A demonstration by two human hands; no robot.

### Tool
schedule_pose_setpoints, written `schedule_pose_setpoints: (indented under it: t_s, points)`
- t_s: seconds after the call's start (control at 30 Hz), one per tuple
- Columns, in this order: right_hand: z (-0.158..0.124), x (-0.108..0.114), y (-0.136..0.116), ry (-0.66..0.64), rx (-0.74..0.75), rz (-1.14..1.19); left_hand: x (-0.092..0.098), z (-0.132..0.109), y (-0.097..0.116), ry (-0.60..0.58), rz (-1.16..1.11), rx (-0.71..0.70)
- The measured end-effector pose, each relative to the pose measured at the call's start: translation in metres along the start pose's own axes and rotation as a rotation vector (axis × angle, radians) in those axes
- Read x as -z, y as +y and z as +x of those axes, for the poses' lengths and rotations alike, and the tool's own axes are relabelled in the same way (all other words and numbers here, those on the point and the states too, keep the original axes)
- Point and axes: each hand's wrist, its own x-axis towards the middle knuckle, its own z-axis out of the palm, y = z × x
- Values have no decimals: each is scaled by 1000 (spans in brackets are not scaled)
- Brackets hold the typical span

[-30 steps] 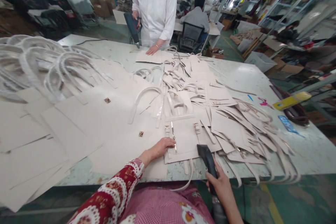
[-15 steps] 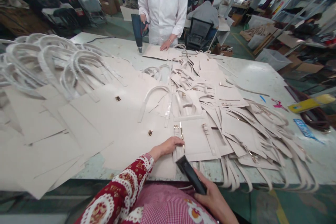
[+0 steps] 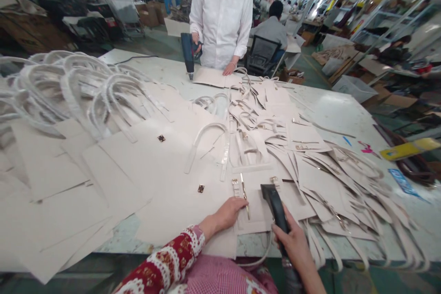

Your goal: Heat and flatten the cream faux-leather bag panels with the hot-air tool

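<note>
My left hand rests with fingers bent on the near left part of a cream bag panel with gold buckles, lying at the table's front edge. A thin gold-tipped tool lies on the panel by my fingertips; whether I grip it I cannot tell. My right hand is wrapped round the handle of a black heat gun, whose nozzle points at the panel's middle.
Cream panels cover the left of the table; looped white handles are heaped far left. A pile of strapped pieces spreads right. Across the table a person in a white shirt holds a blue heat gun.
My right hand brought the black heat gun down off the table edge, then back up over the panel. The left hand stayed on the panel. The view tilted slightly.
</note>
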Motion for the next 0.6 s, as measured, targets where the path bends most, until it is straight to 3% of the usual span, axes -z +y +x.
schedule_pose_setpoints:
  t_s: [0.1,0.2,0.4,0.5,0.6]
  points:
    - [19,-11,-22,-127,53,-30,-2,-15,8,-58,47,-80]
    - [40,-40,-46,-256,139,-10,4,-22,12,-88,12,-119]
    - [81,-98,-92,-245,181,12,21,-20,12,-129,-26,-157]
    - [83,-102,-101,-192,168,38,22,-21,6,-164,5,-162]
    - [72,-79,-93,-78,127,78,18,-25,-5,-155,41,-177]
